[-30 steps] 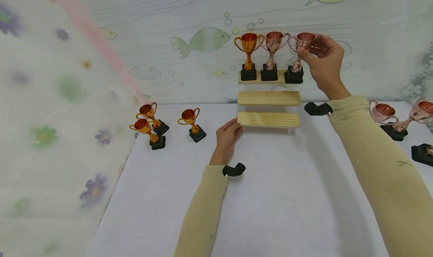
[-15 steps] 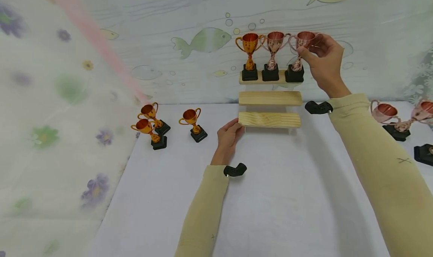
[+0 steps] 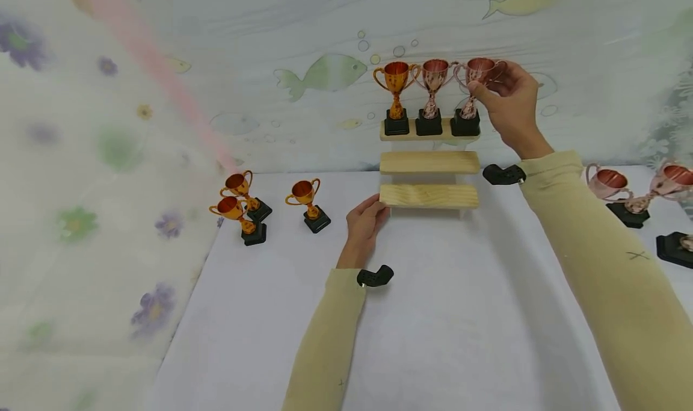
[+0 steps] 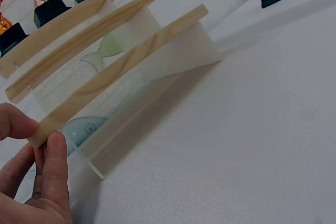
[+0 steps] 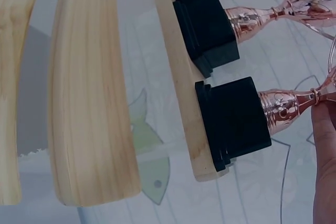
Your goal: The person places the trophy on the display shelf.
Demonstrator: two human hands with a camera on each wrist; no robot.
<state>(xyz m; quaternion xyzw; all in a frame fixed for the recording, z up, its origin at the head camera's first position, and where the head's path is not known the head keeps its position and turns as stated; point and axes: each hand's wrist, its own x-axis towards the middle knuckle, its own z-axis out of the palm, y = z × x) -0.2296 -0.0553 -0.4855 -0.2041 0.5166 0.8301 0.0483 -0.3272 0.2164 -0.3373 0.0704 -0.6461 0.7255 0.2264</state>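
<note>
The right hand [image 3: 511,107], upper right of centre in the head view, pinches the rim and handle of the pink trophy [image 3: 470,92]; that trophy stands upright, long axis vertical, its black base on the right end of the top shelf [image 3: 418,136], directly below and left of the grip. The left hand [image 3: 364,221] rests on the desk [image 3: 433,327], fingers loosely curled against the left end of the bottom shelf [image 3: 429,196]; it is well apart from the trophy, so the right hand is nearer.
</note>
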